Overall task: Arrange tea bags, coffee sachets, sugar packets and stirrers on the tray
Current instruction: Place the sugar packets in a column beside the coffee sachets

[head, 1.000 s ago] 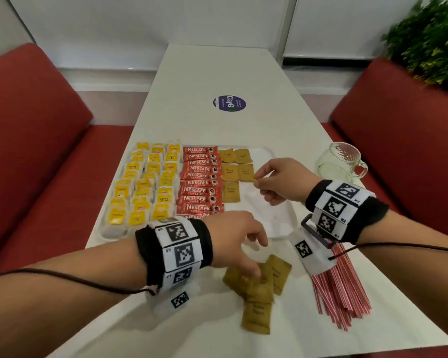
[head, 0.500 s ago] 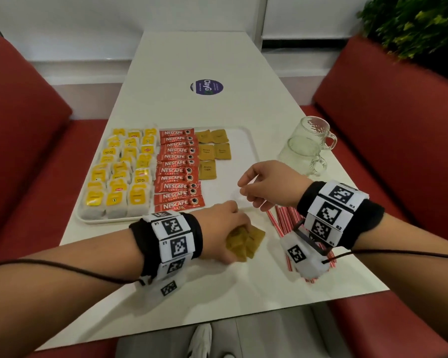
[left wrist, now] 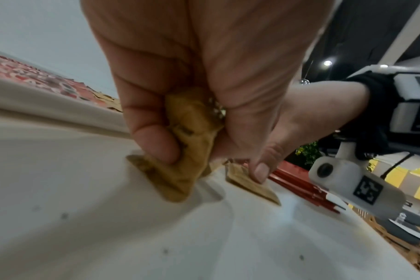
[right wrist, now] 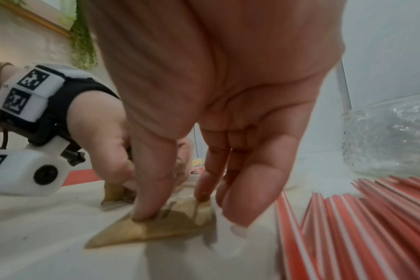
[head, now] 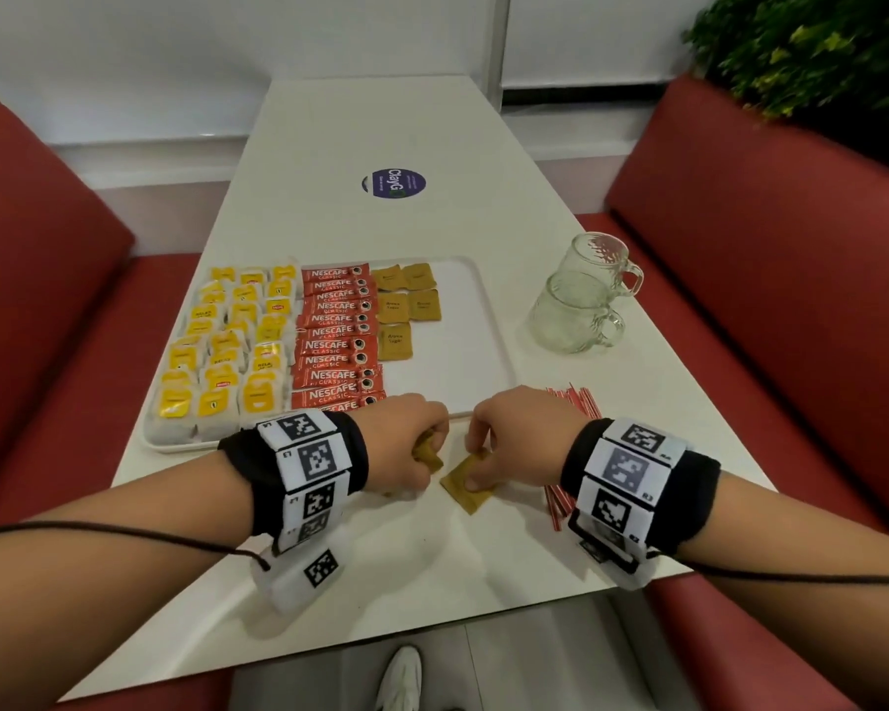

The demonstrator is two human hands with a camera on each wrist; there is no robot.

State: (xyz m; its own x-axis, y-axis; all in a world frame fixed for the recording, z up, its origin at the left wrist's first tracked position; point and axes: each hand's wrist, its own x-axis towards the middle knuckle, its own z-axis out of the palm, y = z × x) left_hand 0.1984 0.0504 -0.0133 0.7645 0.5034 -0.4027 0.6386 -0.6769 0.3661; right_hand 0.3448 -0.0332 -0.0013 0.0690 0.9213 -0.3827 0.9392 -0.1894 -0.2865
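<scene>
A white tray (head: pixel 488 320) holds yellow tea bags (head: pixel 227 351) on its left, red coffee sachets (head: pixel 337 341) in the middle and several brown sugar packets (head: pixel 406 305) beside them. In front of the tray, my left hand (head: pixel 429 454) grips a bunch of brown sugar packets (left wrist: pixel 190 151) just above the table. My right hand (head: pixel 478 469) is close beside it. Its thumb and forefinger pinch one sugar packet (right wrist: pixel 156 229) that lies on the table. Red stirrers (head: pixel 573 402) lie partly under my right wrist.
Two glass mugs (head: pixel 581 300) stand right of the tray. A round blue sticker (head: pixel 392 183) marks the far table. Red benches (head: pixel 771 279) run along both sides, and a green plant (head: pixel 812 48) is at the back right. The table's near edge is close below my wrists.
My right hand came back from the tray to the table and pinched a loose sugar packet. My left hand gathered the other loose packets into its grip.
</scene>
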